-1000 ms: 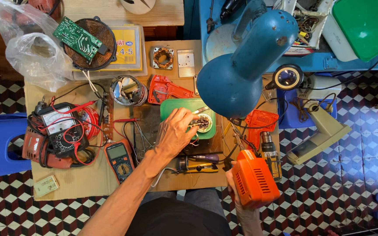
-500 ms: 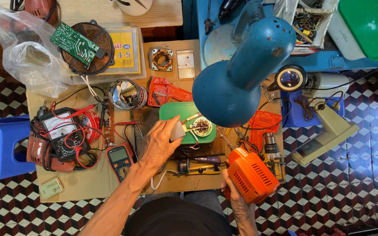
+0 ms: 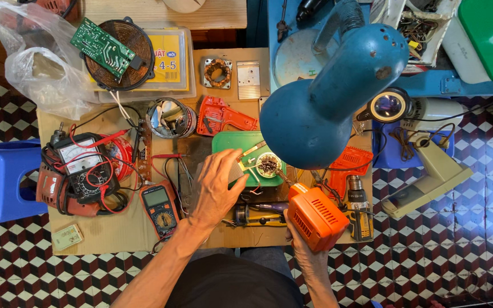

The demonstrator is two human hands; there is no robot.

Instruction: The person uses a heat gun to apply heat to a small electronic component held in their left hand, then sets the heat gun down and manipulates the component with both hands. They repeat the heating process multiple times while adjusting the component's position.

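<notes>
hands — two — left hand (image 3: 219, 188) on green tray (image 3: 229, 142), right hand (image 3: 303, 245) gripping orange housing (image 3: 318, 217).

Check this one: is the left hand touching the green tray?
Touching. The head view shows the left hand lying flat with its fingers resting over the near edge of the green tray, with no gap visible.

On the counter (image 3: 109, 228), the tray (image 3: 232, 145) sits at the middle with a small cup (image 3: 268, 165) on it. The two meters (image 3: 81, 165) lie to its left, the lamp (image 3: 326, 108) hangs over its right, and the drill body (image 3: 318, 217) sits at the near edge.
</notes>
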